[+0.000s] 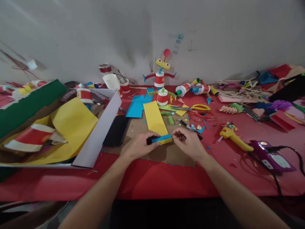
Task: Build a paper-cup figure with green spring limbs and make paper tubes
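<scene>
My left hand is closed in a pinch on the left end of a narrow blue paper strip. My right hand is closed near the strip's right end, fingers curled; whether it grips the strip is unclear. The strip lies across the near end of a long yellow paper sheet on a brown cardboard mat. A black pen lies just beyond my right hand.
A black phone lies left of the mat. Yellow-handled scissors, paper-cup figures, a yellow glue gun and a purple tool with cord sit on the red table. Piled coloured paper fills the left.
</scene>
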`<state>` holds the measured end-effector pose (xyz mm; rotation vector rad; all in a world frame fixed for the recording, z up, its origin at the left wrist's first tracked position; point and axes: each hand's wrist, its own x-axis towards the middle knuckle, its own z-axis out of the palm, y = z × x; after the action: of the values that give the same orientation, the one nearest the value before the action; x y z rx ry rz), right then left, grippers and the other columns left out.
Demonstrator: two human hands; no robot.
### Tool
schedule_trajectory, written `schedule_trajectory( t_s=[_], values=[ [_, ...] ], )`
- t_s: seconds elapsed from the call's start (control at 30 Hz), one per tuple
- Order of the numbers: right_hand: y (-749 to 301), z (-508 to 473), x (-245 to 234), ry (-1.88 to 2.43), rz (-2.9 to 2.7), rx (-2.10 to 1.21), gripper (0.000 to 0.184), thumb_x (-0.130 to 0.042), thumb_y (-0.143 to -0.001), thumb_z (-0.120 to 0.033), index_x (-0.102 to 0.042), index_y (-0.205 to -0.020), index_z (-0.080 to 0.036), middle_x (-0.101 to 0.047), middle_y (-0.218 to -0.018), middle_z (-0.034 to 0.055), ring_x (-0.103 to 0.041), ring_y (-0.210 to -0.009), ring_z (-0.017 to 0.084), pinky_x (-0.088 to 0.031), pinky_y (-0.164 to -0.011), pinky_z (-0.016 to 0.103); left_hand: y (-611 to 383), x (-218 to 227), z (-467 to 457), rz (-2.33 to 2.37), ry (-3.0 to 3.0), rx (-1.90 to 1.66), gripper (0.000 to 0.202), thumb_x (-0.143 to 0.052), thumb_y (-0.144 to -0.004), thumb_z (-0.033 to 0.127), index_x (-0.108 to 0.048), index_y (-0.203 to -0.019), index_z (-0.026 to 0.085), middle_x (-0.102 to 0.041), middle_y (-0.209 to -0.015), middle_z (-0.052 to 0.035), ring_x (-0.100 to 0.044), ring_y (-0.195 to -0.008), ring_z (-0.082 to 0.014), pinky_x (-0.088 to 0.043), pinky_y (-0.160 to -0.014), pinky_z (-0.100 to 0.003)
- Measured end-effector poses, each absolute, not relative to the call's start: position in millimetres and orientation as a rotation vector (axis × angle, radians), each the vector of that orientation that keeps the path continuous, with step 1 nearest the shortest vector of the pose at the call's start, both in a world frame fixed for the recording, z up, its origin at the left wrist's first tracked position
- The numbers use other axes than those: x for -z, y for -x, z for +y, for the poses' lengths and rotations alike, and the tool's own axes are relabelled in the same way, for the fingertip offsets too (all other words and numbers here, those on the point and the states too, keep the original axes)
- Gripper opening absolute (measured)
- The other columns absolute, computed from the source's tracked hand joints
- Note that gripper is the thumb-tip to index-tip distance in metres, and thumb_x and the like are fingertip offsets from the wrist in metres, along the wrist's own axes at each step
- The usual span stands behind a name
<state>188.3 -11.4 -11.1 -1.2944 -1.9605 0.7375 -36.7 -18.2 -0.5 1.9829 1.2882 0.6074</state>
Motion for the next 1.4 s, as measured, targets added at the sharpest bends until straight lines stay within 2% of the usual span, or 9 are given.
schedule_trajectory(
  t_s=[0.1, 0.17, 0.3, 0.43, 0.77, 0.97, 1.17, 1.27, 1.4],
  values=[
    [-191.3, -10.0, 7.9, 1.112, -2.04, -0.752, 0.021, -0.058, -0.077, -0.02, -0.062, -0.098, -0.021, -0.067, -0.097, 0.0063, -0.061, -0.078, 0.017, -0.046, -0.062, 0.026, 39.8, 1.1, -16.7, 1.284, -1.921, -0.576, 0.029, -0.06, -0.081, 0.031, -0.067, -0.106, 0.02, -0.071, -0.108, -0.0058, -0.065, -0.097, -0.0209, -0.049, -0.086, -0.034],
    [-191.5, -9.8, 9.3, 1.056, -2.073, -0.825, 0.027, -0.061, -0.078, -0.023, -0.062, -0.105, -0.022, -0.067, -0.102, 0.0065, -0.062, -0.083, 0.018, -0.048, -0.065, 0.027, 41.1, 1.2, -16.0, 1.263, -1.908, -0.568, 0.028, -0.06, -0.081, 0.031, -0.067, -0.106, 0.021, -0.071, -0.109, -0.006, -0.065, -0.098, -0.0212, -0.049, -0.087, -0.035],
    [-189.3, -10.0, 17.3, 1.184, -2.025, -0.987, 0.022, -0.055, -0.086, -0.034, -0.066, -0.1, -0.021, -0.068, -0.08, 0.0029, -0.06, -0.064, 0.016, -0.045, -0.055, 0.027, 41.5, 2.6, -15.0, 1.223, -1.94, -0.61, 0.026, -0.059, -0.082, 0.03, -0.069, -0.104, 0.021, -0.07, -0.109, -0.0068, -0.064, -0.099, -0.0213, -0.048, -0.089, -0.036],
    [-188.0, -8.4, 21.0, 1.2, -2.005, -0.976, 0.02, -0.054, -0.087, -0.034, -0.067, -0.095, -0.021, -0.066, -0.072, 0.0014, -0.057, -0.06, 0.015, -0.042, -0.052, 0.026, 39.4, 3.9, -15.4, 1.261, -1.899, -0.618, 0.028, -0.057, -0.084, 0.033, -0.067, -0.107, 0.022, -0.07, -0.112, -0.0069, -0.064, -0.102, -0.0217, -0.048, -0.09, -0.036],
    [-188.4, -8.2, 19.0, 1.238, -2.035, -1.02, 0.02, -0.05, -0.087, -0.031, -0.068, -0.086, -0.021, -0.068, -0.074, 0.0002, -0.056, -0.06, 0.014, -0.04, -0.053, 0.025, 37.2, 1.9, -18.1, 1.282, -1.929, -0.654, 0.021, -0.055, -0.086, 0.031, -0.07, -0.095, 0.02, -0.07, -0.102, -0.0052, -0.065, -0.094, -0.0185, -0.047, -0.084, -0.031],
    [-190.1, -7.4, 19.4, 1.272, -2.048, -1.044, 0.023, -0.049, -0.087, -0.034, -0.067, -0.091, -0.02, -0.069, -0.077, 0.0019, -0.056, -0.062, 0.015, -0.039, -0.052, 0.025, 35.4, -0.2, -19.1, 1.325, -1.902, -0.56, 0.023, -0.051, -0.088, 0.034, -0.066, -0.101, 0.021, -0.071, -0.096, -0.0027, -0.064, -0.084, -0.0173, -0.047, -0.075, -0.029],
    [-190.6, -6.3, 18.0, 1.272, -2.071, -1.074, 0.022, -0.049, -0.087, -0.032, -0.067, -0.09, -0.02, -0.069, -0.076, 0.0016, -0.057, -0.062, 0.014, -0.04, -0.054, 0.025, 31.0, 3.6, -16.8, 1.331, -1.97, -0.638, 0.022, -0.05, -0.088, 0.032, -0.067, -0.094, 0.018, -0.067, -0.093, -0.0038, -0.061, -0.082, -0.0161, -0.045, -0.073, -0.027],
    [-192.2, -5.0, 16.5, 1.249, -2.064, -1.057, 0.022, -0.05, -0.086, -0.028, -0.066, -0.098, -0.02, -0.07, -0.083, 0.0025, -0.06, -0.067, 0.015, -0.043, -0.058, 0.026, 29.7, 6.7, -14.8, 1.364, -1.926, -0.636, 0.025, -0.05, -0.088, 0.034, -0.066, -0.099, 0.018, -0.068, -0.089, -0.0028, -0.06, -0.077, -0.0156, -0.044, -0.069, -0.026],
    [-199.1, -3.2, 11.3, 1.229, -2.16, -1.038, 0.023, -0.047, -0.083, -0.017, -0.069, -0.088, -0.02, -0.072, -0.087, 0.0028, -0.063, -0.075, 0.016, -0.045, -0.065, 0.027, 29.1, 9.2, -12.6, 1.345, -1.943, -0.654, 0.023, -0.049, -0.089, 0.033, -0.068, -0.089, 0.019, -0.07, -0.091, -0.0031, -0.062, -0.084, -0.0169, -0.044, -0.075, -0.027]
  ],
)
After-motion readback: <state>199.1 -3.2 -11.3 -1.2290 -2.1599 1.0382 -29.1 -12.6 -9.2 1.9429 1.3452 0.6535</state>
